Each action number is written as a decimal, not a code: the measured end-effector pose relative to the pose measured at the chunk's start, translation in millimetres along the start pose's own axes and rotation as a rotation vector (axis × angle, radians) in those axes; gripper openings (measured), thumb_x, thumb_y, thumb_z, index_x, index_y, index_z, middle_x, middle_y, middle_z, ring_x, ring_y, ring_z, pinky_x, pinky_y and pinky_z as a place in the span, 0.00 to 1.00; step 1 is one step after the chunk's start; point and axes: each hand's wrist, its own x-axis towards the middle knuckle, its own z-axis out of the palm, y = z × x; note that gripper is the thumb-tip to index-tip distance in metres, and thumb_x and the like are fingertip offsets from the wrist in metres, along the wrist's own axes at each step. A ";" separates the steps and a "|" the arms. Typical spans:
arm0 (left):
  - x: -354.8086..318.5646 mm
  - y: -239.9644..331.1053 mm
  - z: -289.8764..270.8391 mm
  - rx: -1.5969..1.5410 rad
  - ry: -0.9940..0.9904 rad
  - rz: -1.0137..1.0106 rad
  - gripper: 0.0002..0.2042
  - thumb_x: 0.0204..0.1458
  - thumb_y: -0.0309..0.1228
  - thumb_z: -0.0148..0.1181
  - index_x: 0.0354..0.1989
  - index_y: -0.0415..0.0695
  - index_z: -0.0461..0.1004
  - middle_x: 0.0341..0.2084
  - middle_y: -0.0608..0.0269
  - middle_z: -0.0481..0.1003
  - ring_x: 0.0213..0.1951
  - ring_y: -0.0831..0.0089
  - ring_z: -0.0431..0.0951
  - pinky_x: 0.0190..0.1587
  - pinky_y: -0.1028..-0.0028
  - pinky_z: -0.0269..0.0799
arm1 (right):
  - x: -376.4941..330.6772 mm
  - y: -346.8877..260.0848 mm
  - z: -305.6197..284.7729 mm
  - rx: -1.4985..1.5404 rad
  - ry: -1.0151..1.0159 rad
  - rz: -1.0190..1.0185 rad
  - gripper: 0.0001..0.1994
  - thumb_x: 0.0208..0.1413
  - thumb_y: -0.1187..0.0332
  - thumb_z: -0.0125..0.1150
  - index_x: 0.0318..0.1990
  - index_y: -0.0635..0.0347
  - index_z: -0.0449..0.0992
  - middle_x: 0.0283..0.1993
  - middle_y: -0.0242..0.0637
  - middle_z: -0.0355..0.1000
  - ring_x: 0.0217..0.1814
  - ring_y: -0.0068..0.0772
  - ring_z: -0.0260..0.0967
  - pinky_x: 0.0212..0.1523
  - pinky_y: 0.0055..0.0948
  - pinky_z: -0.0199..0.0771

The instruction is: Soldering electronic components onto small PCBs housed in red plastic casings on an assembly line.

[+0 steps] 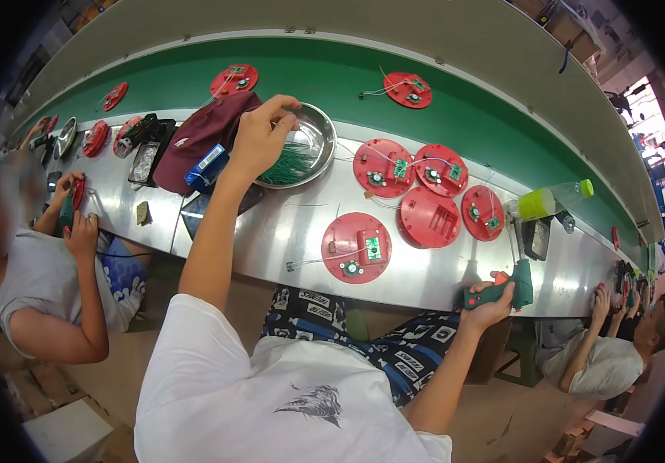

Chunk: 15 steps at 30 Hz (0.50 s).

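Note:
My left hand (261, 139) is raised over a round steel bowl (325, 127) that holds a bundle of thin green wires (290, 163). Its fingers are bent together near the far rim; anything between the fingertips is too small to make out. At the front edge of the bench, to the right, my right hand (491, 309) grips a green pistol-shaped power tool (523, 284) with an orange trigger, its narrow end pointing away from me. A red round housing (336, 258) with a green circuit board and white leads lies in front of me. Several more red housings (429, 216) are grouped just beyond it.
A maroon cap (194, 147) and a blue box (207, 168) sit left of the bowl. At the right are a bottle (552, 201) with a yellow-green cap and a dark tray (537, 238). People work at both sides (55, 301). A green mat (332, 73) runs along the back.

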 end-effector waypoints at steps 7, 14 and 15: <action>-0.3 -14.8 -22.3 0.365 -0.130 0.080 0.08 0.53 0.29 0.61 0.37 0.39 0.80 0.28 0.52 0.82 0.31 0.61 0.83 0.39 0.67 0.77 | -1.1 -0.6 4.5 -0.010 0.046 -0.036 0.21 0.69 0.53 0.44 0.41 0.65 0.73 0.18 0.36 0.65 0.17 0.29 0.62 0.22 0.27 0.65; 7.1 -30.0 1.2 0.499 -0.071 -0.019 0.06 0.47 0.30 0.64 0.30 0.41 0.84 0.28 0.50 0.82 0.33 0.54 0.83 0.41 0.63 0.78 | 0.5 0.5 -0.3 0.023 -0.042 -0.015 0.18 0.69 0.56 0.46 0.44 0.66 0.70 0.31 0.40 0.69 0.18 0.29 0.65 0.19 0.29 0.68; 10.0 -27.0 8.7 0.552 -0.076 -0.078 0.06 0.46 0.29 0.63 0.28 0.41 0.83 0.28 0.48 0.81 0.34 0.52 0.83 0.41 0.61 0.78 | -2.5 -2.8 2.3 0.013 -0.043 -0.021 0.19 0.69 0.54 0.46 0.43 0.65 0.72 0.27 0.39 0.69 0.18 0.29 0.64 0.20 0.28 0.67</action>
